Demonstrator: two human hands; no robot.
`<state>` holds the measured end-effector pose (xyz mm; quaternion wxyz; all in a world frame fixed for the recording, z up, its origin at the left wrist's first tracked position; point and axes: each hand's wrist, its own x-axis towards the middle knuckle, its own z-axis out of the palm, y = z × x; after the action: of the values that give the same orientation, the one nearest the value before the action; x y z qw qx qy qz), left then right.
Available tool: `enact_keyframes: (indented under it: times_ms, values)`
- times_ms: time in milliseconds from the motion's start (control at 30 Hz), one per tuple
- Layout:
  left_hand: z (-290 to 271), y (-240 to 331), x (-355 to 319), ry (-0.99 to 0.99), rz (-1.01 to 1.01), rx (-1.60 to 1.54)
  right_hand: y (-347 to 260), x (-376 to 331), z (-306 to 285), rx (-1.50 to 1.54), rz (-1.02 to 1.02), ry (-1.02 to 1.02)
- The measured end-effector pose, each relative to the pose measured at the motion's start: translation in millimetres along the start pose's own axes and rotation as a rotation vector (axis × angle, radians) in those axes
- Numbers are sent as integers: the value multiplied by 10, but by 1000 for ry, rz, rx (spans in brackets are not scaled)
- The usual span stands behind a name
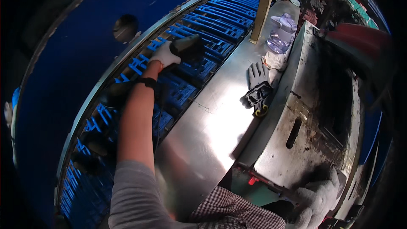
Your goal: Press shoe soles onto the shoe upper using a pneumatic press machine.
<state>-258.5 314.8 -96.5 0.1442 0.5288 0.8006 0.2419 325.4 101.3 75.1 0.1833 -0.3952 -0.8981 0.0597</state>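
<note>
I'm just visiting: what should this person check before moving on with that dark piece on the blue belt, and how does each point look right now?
1. Grip: the gloved left hand closes on the dark piece: ok.
2. Piece over the blue conveyor, inside its rails: ok.
3. Other dark pieces lie close to the forearm; whether they touch it: cannot tell.
4. Right hand, gloved, rests low by the soiled metal housing, away from the belt: ok.
5. Steel side table bears a spare grey glove, a black tool and a clear jug, all off the belt: ok.
6. Belt running or stopped: cannot tell.
</note>
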Motion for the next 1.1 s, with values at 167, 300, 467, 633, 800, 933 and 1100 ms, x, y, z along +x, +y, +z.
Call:
enact_keyframes:
  times_ms: [167,300,467,633,800,933,1100]
  values:
    - [183,342,-698,118,40,147,64,-126,124,-39,-48,167]
    - [110,544,-1330,212,129,-105,141,-99,108,61,-111,193]
    - [-187,1409,-2134,139,375,-452,2,-120,-188,504,77,164]
    - [-607,2252,-3029,321,1029,-183,-20,-2,-318,1794,351,-199]
    - [-792,2958,-3345,493,1463,82,79,-372,-465,2058,310,-355]
    - [-682,3233,-3191,383,1661,-197,109,-569,-566,2213,120,-176]
    - [-453,3838,-3041,238,1779,-98,425,-601,-671,2021,463,137]
